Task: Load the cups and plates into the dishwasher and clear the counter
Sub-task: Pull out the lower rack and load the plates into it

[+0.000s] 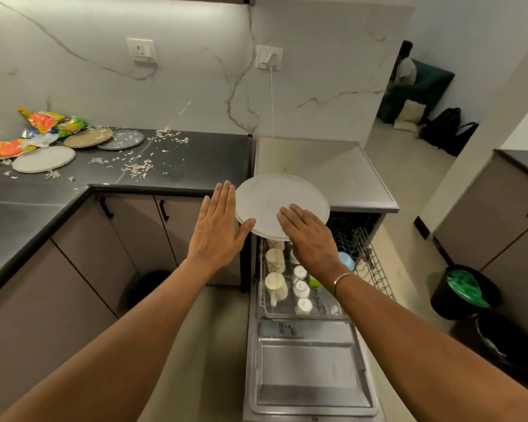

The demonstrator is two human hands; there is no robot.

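A white plate (282,199) is tilted over the open dishwasher's pulled-out upper rack (363,254). My left hand (217,233) is at the plate's left rim with straight fingers, its thumb touching the edge. My right hand (311,239) lies flat on the plate's near right part; its thumb is hidden. The rack holds two cream cups (275,260), three small white cups (301,289), a blue cup (346,260) and something green (314,281). On the black counter (180,159) at the far left lie a white plate (43,159), a tan plate (88,137) and a grey plate (121,139).
Snack wrappers (43,120) and scattered white scraps (137,167) litter the counter. The dishwasher door (311,367) lies open below me. A steel worktop (326,166) sits behind the plate. Two black bins (464,292) stand on the floor at right.
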